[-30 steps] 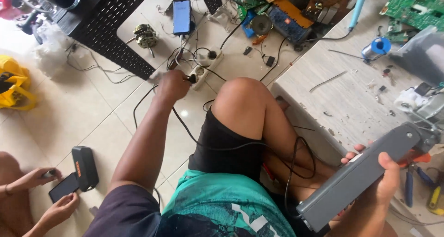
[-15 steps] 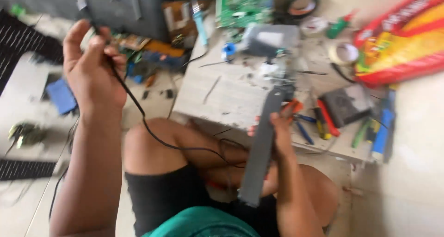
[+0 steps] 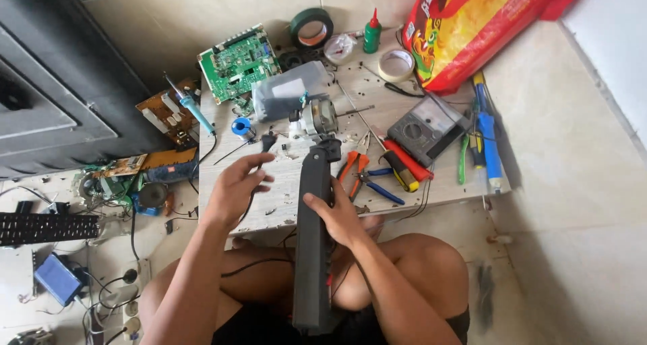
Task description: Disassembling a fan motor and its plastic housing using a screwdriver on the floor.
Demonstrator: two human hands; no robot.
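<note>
My right hand (image 3: 340, 217) grips a long dark grey device housing (image 3: 312, 251) around its middle; the housing runs from my lap up to a small motor (image 3: 317, 118) at its top end on the low wooden board (image 3: 445, 183). My left hand (image 3: 237, 186) holds a thin black cable with a black plug (image 3: 267, 143) at its tip, just left of the housing. The cable trails down across my knee.
On the board lie a green circuit board (image 3: 239, 62), a grey plastic box (image 3: 288, 96), a soldering iron (image 3: 192, 108), pliers (image 3: 354, 166), a multimeter (image 3: 426, 126), screwdrivers (image 3: 488, 133), tape rolls (image 3: 311, 27) and a red-yellow bag (image 3: 472, 28). Electronics clutter the floor at left.
My left hand came down from the raised position with the cable and now sits by the housing's top. The view swung onto the board; earlier that hand was at a power strip on the floor.
</note>
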